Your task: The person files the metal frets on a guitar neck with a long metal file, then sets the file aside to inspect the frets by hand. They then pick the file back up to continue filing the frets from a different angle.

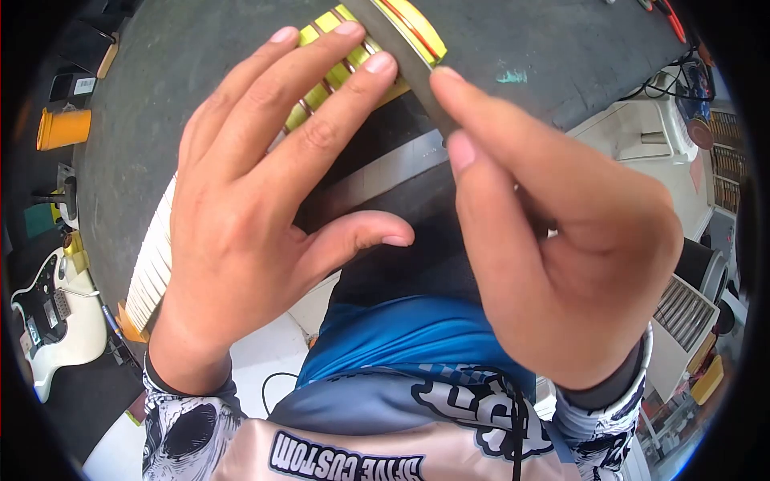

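Across a yellow-green slatted piece (325,88) with metal strips between its bands lies my left hand (257,160), palm down, its fingers spread and fingertips resting on the piece. A flat dark grey bar (401,60) runs diagonally over the piece, beside my left fingertips. Its near end sits between the thumb and index finger of my right hand (561,224), which is pinched on it. Right of the bar, the yellow-green piece shows an orange line. A white slotted strip (152,260) extends below my left hand and is partly hidden by it.
The dark grey tabletop (513,40) spreads beneath the work. An orange cup (64,128) stands at the left, with a white guitar body (80,329) lower down. White equipment (642,132) and a slotted panel (686,313) are on the right. Cables lie at the upper right.
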`<state>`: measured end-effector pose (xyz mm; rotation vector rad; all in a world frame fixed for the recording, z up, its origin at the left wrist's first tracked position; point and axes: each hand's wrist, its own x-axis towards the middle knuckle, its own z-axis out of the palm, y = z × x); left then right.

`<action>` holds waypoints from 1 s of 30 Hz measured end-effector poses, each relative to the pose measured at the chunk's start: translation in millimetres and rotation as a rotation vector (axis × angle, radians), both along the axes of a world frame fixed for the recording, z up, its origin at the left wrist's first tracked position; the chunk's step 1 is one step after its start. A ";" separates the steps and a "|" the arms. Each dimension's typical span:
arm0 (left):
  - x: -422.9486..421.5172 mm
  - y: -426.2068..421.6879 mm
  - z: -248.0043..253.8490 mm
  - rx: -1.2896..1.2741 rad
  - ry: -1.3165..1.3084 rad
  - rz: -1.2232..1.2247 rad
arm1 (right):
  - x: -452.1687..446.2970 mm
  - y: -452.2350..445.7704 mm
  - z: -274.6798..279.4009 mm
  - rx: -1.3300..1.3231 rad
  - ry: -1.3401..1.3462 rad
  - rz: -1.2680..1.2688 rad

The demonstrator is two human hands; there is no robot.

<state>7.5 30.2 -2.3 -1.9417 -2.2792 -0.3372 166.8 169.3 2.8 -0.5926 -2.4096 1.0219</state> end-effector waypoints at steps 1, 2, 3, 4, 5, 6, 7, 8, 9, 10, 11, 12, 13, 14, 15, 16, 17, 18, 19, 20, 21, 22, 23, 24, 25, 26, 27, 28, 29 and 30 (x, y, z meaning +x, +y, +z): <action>0.1 -0.4 -0.2 0.002 0.001 -0.001 | 2.8 2.1 -1.2 0.003 0.002 0.000; 0.2 -0.4 -0.3 0.003 0.002 -0.001 | 5.6 4.2 -2.5 0.006 0.004 0.000; 0.3 -0.3 -0.4 0.005 0.004 0.001 | 22.2 3.7 4.0 -0.047 -0.023 0.010; 0.7 -0.8 -0.7 0.006 0.003 0.002 | 39.1 3.5 4.2 -0.059 -0.011 0.020; 1.3 -0.9 -0.9 0.006 0.002 0.002 | 55.9 3.4 4.5 -0.072 0.001 0.031; 1.2 -1.0 -0.7 0.008 0.007 0.003 | 72.8 3.2 4.9 -0.084 0.013 0.042; 0.9 -1.3 -0.8 0.013 0.009 0.003 | 88.2 -4.8 8.5 -0.128 0.004 -0.001; 1.3 -1.2 -1.9 0.017 0.007 0.001 | 104.3 -6.8 8.4 -0.120 -0.003 0.020; 1.1 -1.2 -2.6 0.025 0.011 0.002 | 116.7 -8.2 7.0 -0.108 -0.004 0.045; 1.7 -0.8 -2.9 0.023 0.018 0.001 | 125.6 -12.5 8.2 -0.123 -0.023 0.045; 2.3 -0.4 -3.0 0.020 0.025 0.000 | 133.4 -16.8 9.5 -0.138 -0.043 0.045; 2.2 -0.4 -2.9 0.020 0.036 0.002 | 138.2 -20.0 9.6 -0.152 -0.059 0.048; 1.3 -0.6 -3.3 0.025 0.041 -0.005 | 141.6 -23.3 8.5 -0.132 -0.058 0.048; -0.1 -0.8 -4.3 0.031 0.044 -0.012 | 144.5 -26.8 6.6 -0.112 -0.060 0.048; -0.7 -0.9 -4.7 0.039 0.047 -0.017 | 146.9 -29.6 5.2 -0.089 -0.061 0.049; -0.1 -1.2 -4.2 0.033 0.048 -0.014 | 149.4 -32.8 5.3 -0.104 -0.078 0.040; 0.5 -1.0 -3.8 0.029 0.049 -0.012 | 151.8 -35.6 5.8 -0.117 -0.095 0.029; 0.7 -0.9 -3.6 0.026 0.050 -0.009 | 153.6 -37.6 6.0 -0.128 -0.112 0.020; 0.6 -1.0 -3.5 0.028 0.050 -0.009 | 155.0 -39.1 5.0 -0.126 -0.111 0.019; 0.6 -1.1 -3.8 0.030 0.049 -0.008 | 156.3 -40.4 3.8 -0.124 -0.111 0.019; 0.6 -1.2 -3.9 0.033 0.048 -0.008 | 157.5 -41.5 3.4 -0.121 -0.110 0.018; 1.1 -1.3 -4.0 0.034 0.049 -0.006 | 159.1 -42.4 4.1 -0.124 -0.108 0.014; 1.2 -1.1 -3.9 0.035 0.051 -0.005 | 160.6 -43.5 4.7 -0.127 -0.105 0.010; 1.3 -0.7 -4.0 0.036 0.052 -0.004 | 162.5 -44.5 5.3 -0.130 -0.102 0.004; 0.8 -1.1 -4.5 0.039 0.052 -0.008 | 165.5 -45.7 6.7 -0.132 -0.117 0.001; -0.2 -1.3 -5.1 0.042 0.052 -0.013 | 168.7 -46.4 8.6 -0.134 -0.132 -0.003; -1.0 -1.1 -5.6 0.046 0.053 -0.017 | 169.9 -46.1 10.0 -0.136 -0.146 -0.006; -1.1 -1.1 -5.5 0.044 0.051 -0.015 | 168.2 -45.5 10.8 -0.134 -0.148 -0.001; -0.7 -1.0 -4.8 0.040 0.050 -0.012 | 165.1 -44.8 11.5 -0.132 -0.150 0.004; -0.3 -0.9 -4.5 0.037 0.048 -0.010 | 161.4 -43.9 12.3 -0.130 -0.153 0.009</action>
